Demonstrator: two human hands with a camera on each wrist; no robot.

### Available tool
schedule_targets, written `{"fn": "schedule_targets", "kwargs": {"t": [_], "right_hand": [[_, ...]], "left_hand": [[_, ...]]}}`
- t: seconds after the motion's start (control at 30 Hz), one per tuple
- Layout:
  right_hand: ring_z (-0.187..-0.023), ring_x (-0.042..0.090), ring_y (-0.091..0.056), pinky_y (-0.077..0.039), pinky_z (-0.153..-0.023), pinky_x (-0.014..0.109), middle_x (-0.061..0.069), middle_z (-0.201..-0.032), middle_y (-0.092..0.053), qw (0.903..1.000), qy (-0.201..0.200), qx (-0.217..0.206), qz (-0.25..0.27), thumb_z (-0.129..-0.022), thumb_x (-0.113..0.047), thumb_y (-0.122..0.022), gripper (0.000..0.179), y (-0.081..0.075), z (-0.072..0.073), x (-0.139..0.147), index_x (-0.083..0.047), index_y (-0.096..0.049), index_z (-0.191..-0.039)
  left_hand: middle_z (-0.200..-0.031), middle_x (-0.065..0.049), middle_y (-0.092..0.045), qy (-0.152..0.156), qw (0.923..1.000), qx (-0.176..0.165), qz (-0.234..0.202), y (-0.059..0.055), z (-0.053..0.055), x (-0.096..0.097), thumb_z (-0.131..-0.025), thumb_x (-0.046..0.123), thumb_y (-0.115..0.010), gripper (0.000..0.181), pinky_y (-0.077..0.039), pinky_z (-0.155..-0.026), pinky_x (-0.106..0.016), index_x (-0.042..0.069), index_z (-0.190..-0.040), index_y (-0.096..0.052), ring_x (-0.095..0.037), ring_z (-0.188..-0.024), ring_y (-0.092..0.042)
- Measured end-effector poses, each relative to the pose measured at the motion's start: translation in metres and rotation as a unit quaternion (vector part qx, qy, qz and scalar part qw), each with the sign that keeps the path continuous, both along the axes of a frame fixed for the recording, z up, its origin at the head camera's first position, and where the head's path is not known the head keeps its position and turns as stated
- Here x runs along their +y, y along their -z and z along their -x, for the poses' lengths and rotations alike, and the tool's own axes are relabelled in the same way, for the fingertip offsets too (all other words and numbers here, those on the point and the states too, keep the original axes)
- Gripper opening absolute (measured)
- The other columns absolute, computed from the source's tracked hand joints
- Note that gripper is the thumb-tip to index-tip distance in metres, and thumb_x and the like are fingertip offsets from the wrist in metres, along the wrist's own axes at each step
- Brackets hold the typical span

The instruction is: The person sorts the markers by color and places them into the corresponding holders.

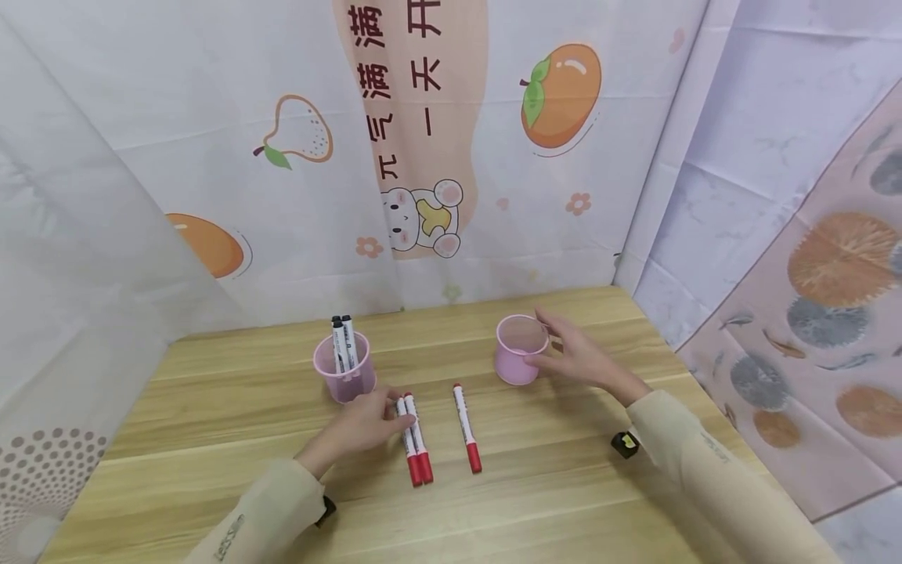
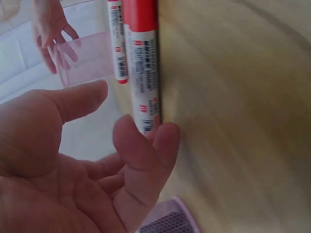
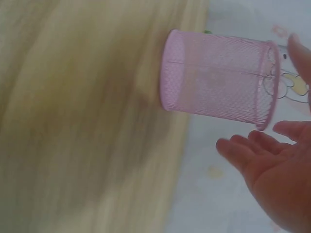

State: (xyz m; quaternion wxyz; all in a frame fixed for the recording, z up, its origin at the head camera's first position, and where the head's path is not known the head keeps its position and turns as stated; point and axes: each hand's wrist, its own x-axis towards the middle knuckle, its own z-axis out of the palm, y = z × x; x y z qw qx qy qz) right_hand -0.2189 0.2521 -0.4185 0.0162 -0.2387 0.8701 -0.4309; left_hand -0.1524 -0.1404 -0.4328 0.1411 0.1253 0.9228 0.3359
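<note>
Two red-capped markers (image 1: 416, 442) lie side by side on the wooden table, with my left hand (image 1: 362, 427) at their upper ends. In the left wrist view, the thumb (image 2: 82, 99) stands apart from the other fingers (image 2: 167, 141), whose tips are right at the end of the nearer marker (image 2: 144, 73). A third red marker (image 1: 467, 427) lies to the right of the pair. My right hand (image 1: 581, 356) is beside a pink mesh pen cup (image 1: 517, 366), thumb and fingers spread about its right side. The right wrist view shows this cup (image 3: 214, 75) upright on the table, with the fingers loosely extended.
Another pink mesh cup (image 1: 350, 384) stands at the left, holding several black-capped markers (image 1: 344, 345). A small black object (image 1: 625, 444) is near the right sleeve. Printed curtains (image 1: 282, 235) hang along the table's back edge and right side.
</note>
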Motion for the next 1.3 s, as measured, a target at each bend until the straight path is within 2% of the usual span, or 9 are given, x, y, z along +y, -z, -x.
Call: {"fn": "schedule_targets", "kwargs": {"t": [0.07,0.17,0.33,0.47,0.6,1.0,1.3], "right_hand": [[-0.139,0.052,-0.037,-0.044,-0.107,0.059,0.031,-0.159,-0.027,0.9995,0.005,-0.022,0.024,-0.091,-0.019,-0.08,0.094,0.004,0.002,-0.001,0.008,-0.02,-0.157],[-0.137,0.054,-0.038,-0.046,-0.105,0.057,0.033,-0.159,-0.026,0.9983,0.014,-0.033,0.046,-0.091,-0.015,-0.078,0.091,0.008,0.005,-0.003,0.009,-0.019,-0.157],[-0.128,0.053,-0.05,-0.05,-0.102,0.054,0.034,-0.152,-0.037,0.9992,0.027,-0.018,0.025,-0.091,-0.018,-0.079,0.086,0.011,0.006,-0.004,0.01,-0.028,-0.154],[-0.123,0.049,-0.056,-0.046,-0.107,0.055,0.031,-0.147,-0.046,0.9989,0.043,-0.014,0.013,-0.09,-0.023,-0.08,0.084,0.014,0.007,-0.004,0.005,-0.034,-0.154],[-0.125,0.048,-0.056,-0.044,-0.109,0.055,0.029,-0.148,-0.047,0.9975,0.053,-0.029,0.036,-0.088,-0.024,-0.082,0.086,0.016,0.007,-0.005,0.003,-0.034,-0.155],[-0.124,0.047,-0.057,-0.047,-0.107,0.053,0.03,-0.145,-0.05,0.997,0.056,-0.031,0.043,-0.087,-0.021,-0.082,0.087,0.016,0.004,-0.005,0.007,-0.033,-0.154],[-0.123,0.049,-0.056,-0.046,-0.107,0.056,0.031,-0.146,-0.048,0.9971,0.051,-0.035,0.045,-0.088,-0.021,-0.082,0.087,0.015,0.005,-0.006,0.009,-0.032,-0.153]], "left_hand": [[-0.075,-0.001,-0.058,-0.015,0.9997,-0.015,-0.01,0.003,0.002,0.0,-0.093,0.03,-0.076,0.054,-0.042,-0.047,-0.025,-0.001,-0.133,-0.059,-0.012,-0.056,-0.05],[-0.071,-0.003,-0.058,-0.028,0.999,-0.026,-0.023,0.005,0.004,0.001,-0.093,0.028,-0.076,0.051,-0.039,-0.043,-0.024,-0.002,-0.131,-0.059,-0.012,-0.05,-0.049],[-0.064,-0.004,-0.057,-0.042,0.9977,-0.038,-0.037,0.012,0.005,0.007,-0.088,0.02,-0.081,0.044,-0.043,-0.041,-0.024,-0.001,-0.12,-0.06,-0.013,-0.047,-0.051],[-0.061,-0.003,-0.056,-0.043,0.9987,-0.017,-0.02,0.018,0.004,0.015,-0.085,0.014,-0.083,0.035,-0.048,-0.039,-0.024,-0.001,-0.108,-0.062,-0.012,-0.044,-0.054],[-0.06,-0.002,-0.055,-0.043,0.999,0.0,-0.007,0.019,0.003,0.017,-0.085,0.012,-0.082,0.028,-0.048,-0.038,-0.024,0.001,-0.102,-0.063,-0.012,-0.043,-0.054],[-0.061,-0.003,-0.056,-0.036,0.9992,0.001,-0.021,0.021,0.003,0.016,-0.085,0.011,-0.082,0.027,-0.05,-0.037,-0.025,0.001,-0.1,-0.061,-0.013,-0.041,-0.055],[-0.064,-0.005,-0.056,-0.037,0.9985,-0.022,-0.035,0.021,0.003,0.015,-0.085,0.01,-0.081,0.029,-0.054,-0.039,-0.03,0.001,-0.101,-0.059,-0.016,-0.042,-0.058]]}}
